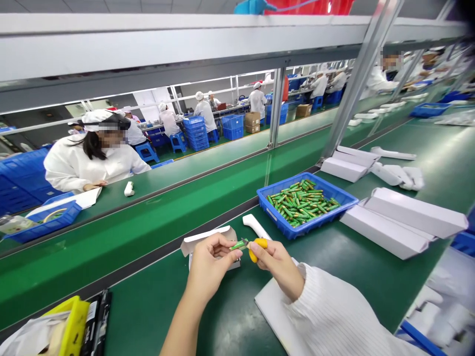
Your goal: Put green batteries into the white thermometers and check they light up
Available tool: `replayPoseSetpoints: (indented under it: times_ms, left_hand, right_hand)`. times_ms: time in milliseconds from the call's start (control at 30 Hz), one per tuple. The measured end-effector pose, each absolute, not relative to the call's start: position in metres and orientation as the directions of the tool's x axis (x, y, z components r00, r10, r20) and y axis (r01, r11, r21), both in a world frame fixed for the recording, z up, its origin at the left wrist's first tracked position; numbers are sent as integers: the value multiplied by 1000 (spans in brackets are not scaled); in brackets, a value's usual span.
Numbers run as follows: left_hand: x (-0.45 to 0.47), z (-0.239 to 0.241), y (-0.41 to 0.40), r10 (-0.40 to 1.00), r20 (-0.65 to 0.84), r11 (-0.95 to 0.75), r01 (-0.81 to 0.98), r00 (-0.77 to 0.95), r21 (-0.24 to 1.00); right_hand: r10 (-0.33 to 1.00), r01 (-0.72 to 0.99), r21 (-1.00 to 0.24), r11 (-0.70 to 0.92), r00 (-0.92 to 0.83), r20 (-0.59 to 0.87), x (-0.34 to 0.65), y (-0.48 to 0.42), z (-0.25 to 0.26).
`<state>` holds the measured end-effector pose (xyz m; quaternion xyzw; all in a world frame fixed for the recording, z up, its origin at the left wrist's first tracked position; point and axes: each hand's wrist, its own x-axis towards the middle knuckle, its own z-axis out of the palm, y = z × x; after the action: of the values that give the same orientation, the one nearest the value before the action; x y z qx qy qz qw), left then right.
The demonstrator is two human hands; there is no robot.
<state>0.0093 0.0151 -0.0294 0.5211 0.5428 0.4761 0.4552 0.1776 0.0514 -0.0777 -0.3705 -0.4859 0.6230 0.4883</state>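
My left hand (208, 264) pinches a small green battery pack (236, 244) between thumb and fingers. My right hand (277, 262) grips a yellow-handled cutter (256, 247) whose blade tip meets the green pack. Both hands hover over the green work surface, above an open white box (208, 238) and a white handheld device (256, 226). Just beyond, a blue tray (276, 216) holds many green batteries (302, 201).
White folded boxes (403, 220) lie to the right, with more white boxes (349, 165) and white devices (397, 174) behind. A green conveyor belt (156, 217) runs across. A person in white (89, 160) sits opposite. A yellow item (72, 324) sits bottom left.
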Motion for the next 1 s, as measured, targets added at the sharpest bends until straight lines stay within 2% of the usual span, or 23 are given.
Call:
replayPoseSetpoints:
  times_ms: [100,133,167,233,300,367,467,567,667,733,800,867,933,1000]
  left_hand:
    - [-3,-25,15,999,-20,27,250,-30,968]
    - [-6,-25,15,999,3,12,285,-51,958]
    - [-6,-26,16,996,42,-16,315,-74,949]
    - [1,-32,16,991,111,-77,357,-74,931]
    - [13,-39,14,987,157,-135,413,-20,901]
    - [24,-45,11,973,227,-214,478,31,852]
    - [29,-46,9,947,317,-293,526,47,799]
    - [24,-42,13,977,211,-205,443,35,873]
    - [17,-40,19,999,37,-37,208,2,977]
    - [13,-39,21,999,21,-15,116,-49,993]
    - [8,-36,21,984,91,-71,130,-155,989]
    - [1,-33,21,950,187,-125,245,-250,962]
    - [-8,-31,20,932,269,-143,436,-242,888]
    - [-16,-35,22,948,280,-132,612,-153,779]
  right_hand:
    - [991,-376,-925,58,137,6,188,63,-75]
    - [982,-389,-918,80,190,6,189,64,-73]
    - [991,-375,-926,41,134,-10,188,63,-72]
    - [989,-344,-935,-86,-143,-38,182,58,-71]
    - [937,-351,-919,-180,-346,-51,174,52,-73]
    - [913,-378,-901,-214,-405,-47,170,49,-75]
    - [913,-380,-899,-216,-405,-48,173,49,-75]
    - [899,-363,-895,-259,-430,-86,179,49,-70]
    - [864,-368,-875,-315,-493,-103,179,49,-70]
    - [838,-344,-884,-318,-537,-92,177,49,-74]
    - [847,-252,-932,-260,-522,-96,177,50,-78]
    - [916,-106,-988,-111,-397,-60,182,54,-78]
    - [988,121,-988,96,-134,80,195,62,-76]
    - [946,406,-884,230,120,301,213,72,-74]
